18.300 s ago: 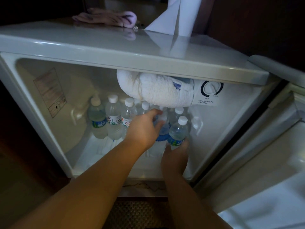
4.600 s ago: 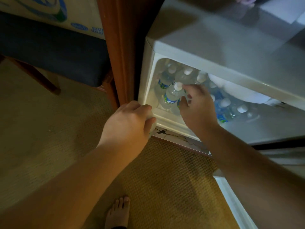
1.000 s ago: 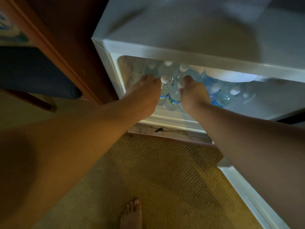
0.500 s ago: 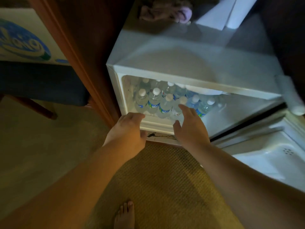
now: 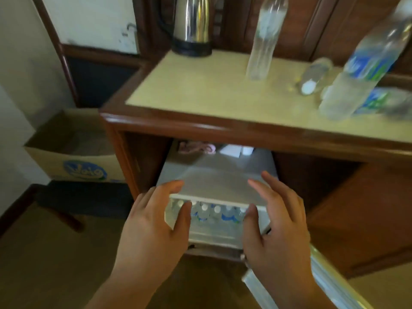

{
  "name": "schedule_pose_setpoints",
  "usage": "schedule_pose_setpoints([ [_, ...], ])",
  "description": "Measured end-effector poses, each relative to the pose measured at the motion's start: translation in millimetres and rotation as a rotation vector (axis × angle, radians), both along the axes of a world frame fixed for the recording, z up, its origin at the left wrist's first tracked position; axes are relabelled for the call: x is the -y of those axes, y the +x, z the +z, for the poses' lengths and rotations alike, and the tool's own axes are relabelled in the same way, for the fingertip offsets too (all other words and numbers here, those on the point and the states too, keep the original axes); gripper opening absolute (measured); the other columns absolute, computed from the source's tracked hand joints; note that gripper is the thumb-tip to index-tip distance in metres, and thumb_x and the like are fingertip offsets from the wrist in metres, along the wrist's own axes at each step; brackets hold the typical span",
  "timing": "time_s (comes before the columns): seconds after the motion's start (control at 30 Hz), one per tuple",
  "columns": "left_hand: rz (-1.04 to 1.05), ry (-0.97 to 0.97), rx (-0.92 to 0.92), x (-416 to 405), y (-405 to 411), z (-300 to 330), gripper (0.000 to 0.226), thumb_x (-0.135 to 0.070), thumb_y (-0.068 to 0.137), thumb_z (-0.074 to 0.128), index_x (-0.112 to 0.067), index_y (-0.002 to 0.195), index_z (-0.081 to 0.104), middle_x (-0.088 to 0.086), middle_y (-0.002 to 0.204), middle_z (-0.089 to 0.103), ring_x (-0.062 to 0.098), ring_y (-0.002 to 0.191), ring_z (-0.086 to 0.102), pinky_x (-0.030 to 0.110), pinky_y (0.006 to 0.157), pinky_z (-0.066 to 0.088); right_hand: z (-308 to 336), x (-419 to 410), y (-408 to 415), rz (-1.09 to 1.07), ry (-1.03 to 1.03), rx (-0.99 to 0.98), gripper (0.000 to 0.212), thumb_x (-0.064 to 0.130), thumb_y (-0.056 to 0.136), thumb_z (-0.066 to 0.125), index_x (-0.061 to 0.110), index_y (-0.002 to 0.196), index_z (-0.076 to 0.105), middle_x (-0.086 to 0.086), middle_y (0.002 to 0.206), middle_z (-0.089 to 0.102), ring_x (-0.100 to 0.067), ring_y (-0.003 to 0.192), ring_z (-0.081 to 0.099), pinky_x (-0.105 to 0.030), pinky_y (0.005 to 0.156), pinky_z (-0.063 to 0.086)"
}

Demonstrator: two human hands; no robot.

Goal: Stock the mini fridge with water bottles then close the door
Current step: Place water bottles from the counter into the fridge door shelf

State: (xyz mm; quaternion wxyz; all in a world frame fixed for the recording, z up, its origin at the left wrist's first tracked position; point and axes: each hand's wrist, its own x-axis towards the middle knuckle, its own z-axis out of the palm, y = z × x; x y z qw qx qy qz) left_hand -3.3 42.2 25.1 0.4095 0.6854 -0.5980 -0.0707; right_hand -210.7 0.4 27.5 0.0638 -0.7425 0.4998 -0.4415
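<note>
head view, from above, looking forward and down, near the mini fridge (image 5: 214,181)

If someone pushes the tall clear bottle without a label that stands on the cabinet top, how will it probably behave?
The tall clear bottle is narrow and high, so a push near its top would likely tip it. It looks mostly empty, probably light and easy to slide on the smooth cabinet top. Once fallen, its round body would probably roll.

Left hand (image 5: 153,228): raised palm-down, fingers relaxed and slightly spread, thumb angled inward, holding nothing | Right hand (image 5: 276,228): level with it, well apart, fingers loosely extended, thumb pointing toward the left, holding nothing | Forearms: both bare, reaching forward from the lower edge, converging slightly.
</note>
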Motion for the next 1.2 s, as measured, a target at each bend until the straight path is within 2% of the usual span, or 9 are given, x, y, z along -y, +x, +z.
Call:
schedule_pose_setpoints([
  [0.07,-0.004,-0.047,0.013,-7,-4,55,0.040,-0.041,0.088,0.067,-0.039,0.127,0.055,-0.035,0.106,0.050,0.008,0.093,0.064,0.027,0.078,0.058,55,-3,-8,-0.002,-0.003,0.014,0.053,0.006,0.091,0.068,0.025,0.139,0.058,0.003,0.147,0.049,-0.016,0.133,0.048,-0.011,0.109,0.029],
  [0.2,-0.046,-0.003,0.022,-6,-13,140,0.044,-0.048,0.088,0.068,-0.051,0.127,0.047,-0.043,0.105,0.040,-0.008,0.101,0.051,0.011,0.079,0.039,147,-4,-21,0.003,0.072,-0.012,0.058,0.025,0.091,0.069,0.035,0.145,0.049,0.012,0.152,0.036,-0.013,0.143,0.037,-0.030,0.110,0.040],
  [0.3,-0.108,0.023,-0.020,-1,-20,188,0.045,-0.045,0.091,0.069,-0.047,0.132,0.049,-0.037,0.109,0.046,-0.005,0.106,0.053,0.017,0.089,0.046,196,4,-33,-0.044,0.079,-0.056,0.057,0.029,0.093,0.068,0.039,0.144,0.046,0.010,0.154,0.037,-0.013,0.143,0.036,-0.037,0.109,0.048],
  [0.37,-0.138,0.018,-0.035,7,-25,213,0.045,-0.046,0.093,0.068,-0.045,0.134,0.051,-0.028,0.118,0.054,-0.002,0.110,0.055,0.022,0.095,0.051,223,11,-40,-0.098,0.069,-0.050,0.057,0.027,0.093,0.068,0.036,0.145,0.047,0.006,0.152,0.043,-0.013,0.141,0.038,-0.033,0.110,0.045],
  [0.53,-0.210,-0.011,0.010,65,-28,261,0.044,-0.049,0.092,0.067,-0.046,0.133,0.052,-0.025,0.121,0.061,-0.001,0.113,0.056,0.026,0.095,0.055,278,51,-49,-0.244,0.004,-0.067,0.060,0.022,0.089,0.073,0.030,0.144,0.049,0.000,0.149,0.046,-0.018,0.137,0.041,-0.035,0.107,0.044],
  [0.63,-0.241,-0.014,0.042,127,-30,289,0.046,-0.050,0.091,0.067,-0.048,0.134,0.049,-0.024,0.121,0.060,0.001,0.114,0.055,0.029,0.096,0.054,308,94,-57,-0.384,0.100,-0.063,0.065,0.027,0.093,0.071,0.033,0.150,0.041,0.001,0.153,0.041,-0.021,0.139,0.040,-0.041,0.107,0.049],
  [0.83,-0.330,0.021,0.233,277,-43,320,0.060,-0.049,0.094,0.064,-0.041,0.149,0.040,0.000,0.138,0.055,0.023,0.122,0.054,0.039,0.097,0.050,323,182,-83,-0.562,0.388,-0.211,0.070,0.041,0.100,0.057,0.039,0.160,0.021,-0.005,0.156,0.040,-0.030,0.138,0.046,-0.048,0.108,0.050],
  [1.0,-0.355,0.119,0.267,387,-50,312,0.070,-0.053,0.097,0.054,-0.037,0.159,0.026,0.013,0.163,0.032,0.041,0.145,0.037,0.051,0.115,0.035,306,219,-95,-0.557,0.483,-0.212,0.043,0.037,0.103,0.053,0.033,0.146,0.049,-0.007,0.139,0.058,-0.024,0.105,0.065,-0.040,0.089,0.058],
  [1.2,-0.381,0.028,0.150,419,-44,282,0.039,-0.046,0.097,0.061,-0.030,0.132,0.062,0.005,0.123,0.072,0.033,0.114,0.066,0.038,0.093,0.050,292,199,-102,-0.529,0.373,-0.231,0.030,0.042,0.101,0.062,0.031,0.128,0.057,0.005,0.109,0.057,-0.005,0.080,0.057,-0.019,0.065,0.045],
])
